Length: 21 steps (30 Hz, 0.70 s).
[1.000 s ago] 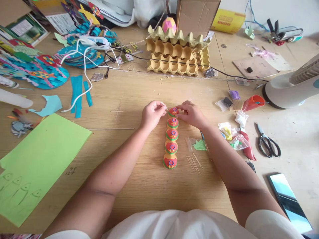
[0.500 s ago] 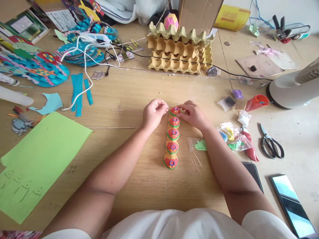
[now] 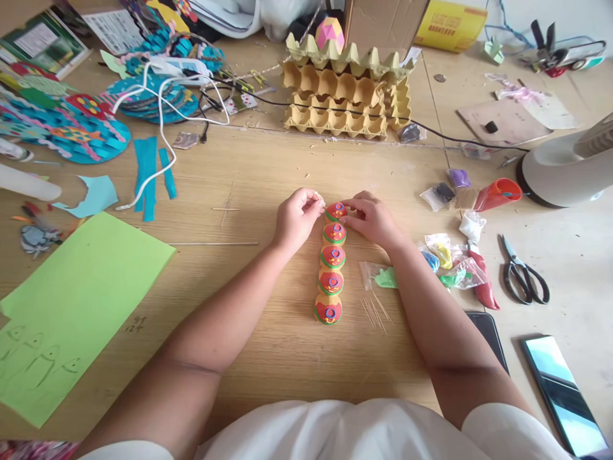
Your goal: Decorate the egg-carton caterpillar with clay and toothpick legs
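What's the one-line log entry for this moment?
Left hand: pinching small pale item; Right hand: fingers at farthest cup of decorated strip; Strip: five red-topped cups in row; Thin sticks: loose, right of strip

On my feed the five-domed strip (image 3: pixel 333 257) looks like matt tan carton pulp capped in smooth red and green clay, and the tabletop (image 3: pixel 249 169) like grained wood with a faint sheen. I make out rough, matt pulp in the egg cartons (image 3: pixel 335 86), flat matt paper in the green sheet (image 3: pixel 90 306) and bare wood in the toothpicks (image 3: pixel 375 313). The scissors (image 3: pixel 521 271) show shiny metal blades and smooth black handles, the phone (image 3: pixel 565 393) a mirror-glossy screen, the small bags (image 3: pixel 439 251) thin, clear, crinkled plastic.
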Each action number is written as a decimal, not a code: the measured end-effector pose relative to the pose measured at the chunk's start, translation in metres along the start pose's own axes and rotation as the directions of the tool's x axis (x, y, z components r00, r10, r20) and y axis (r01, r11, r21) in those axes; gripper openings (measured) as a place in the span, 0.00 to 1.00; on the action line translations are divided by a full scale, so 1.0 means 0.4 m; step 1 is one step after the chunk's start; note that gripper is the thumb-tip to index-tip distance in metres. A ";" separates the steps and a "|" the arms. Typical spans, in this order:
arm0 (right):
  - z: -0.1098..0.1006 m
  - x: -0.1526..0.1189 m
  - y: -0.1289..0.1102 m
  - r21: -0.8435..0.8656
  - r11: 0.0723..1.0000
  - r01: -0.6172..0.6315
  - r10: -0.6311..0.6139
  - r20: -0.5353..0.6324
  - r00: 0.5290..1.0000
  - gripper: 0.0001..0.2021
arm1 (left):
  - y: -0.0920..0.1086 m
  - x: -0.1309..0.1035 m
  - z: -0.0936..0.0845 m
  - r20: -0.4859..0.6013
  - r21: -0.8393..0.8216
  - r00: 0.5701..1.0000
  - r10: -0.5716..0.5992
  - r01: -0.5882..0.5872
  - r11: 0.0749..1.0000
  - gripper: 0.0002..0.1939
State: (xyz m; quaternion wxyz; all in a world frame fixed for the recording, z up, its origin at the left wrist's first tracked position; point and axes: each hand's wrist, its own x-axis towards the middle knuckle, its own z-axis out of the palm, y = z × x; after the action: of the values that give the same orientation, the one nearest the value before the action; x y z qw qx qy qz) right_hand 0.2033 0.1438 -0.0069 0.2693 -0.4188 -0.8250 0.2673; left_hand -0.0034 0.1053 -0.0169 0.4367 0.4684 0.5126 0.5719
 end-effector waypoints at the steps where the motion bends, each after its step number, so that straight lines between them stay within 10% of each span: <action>1: 0.000 0.000 -0.001 -0.001 1.000 0.000 0.000 0.001 1.000 0.14 | -0.003 -0.001 -0.001 0.008 0.020 1.000 0.024 -0.024 1.000 0.04; 21: 0.000 -0.001 0.000 0.005 1.000 0.011 -0.011 -0.003 1.000 0.16 | -0.024 0.001 -0.005 0.070 0.185 0.984 0.166 -0.176 0.967 0.00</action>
State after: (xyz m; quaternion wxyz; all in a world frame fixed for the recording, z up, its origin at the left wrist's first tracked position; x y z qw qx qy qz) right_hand 0.2034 0.1435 -0.0071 0.2729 -0.4139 -0.8263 0.2672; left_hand -0.0051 0.1061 -0.0266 0.3528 0.5656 0.5107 0.5430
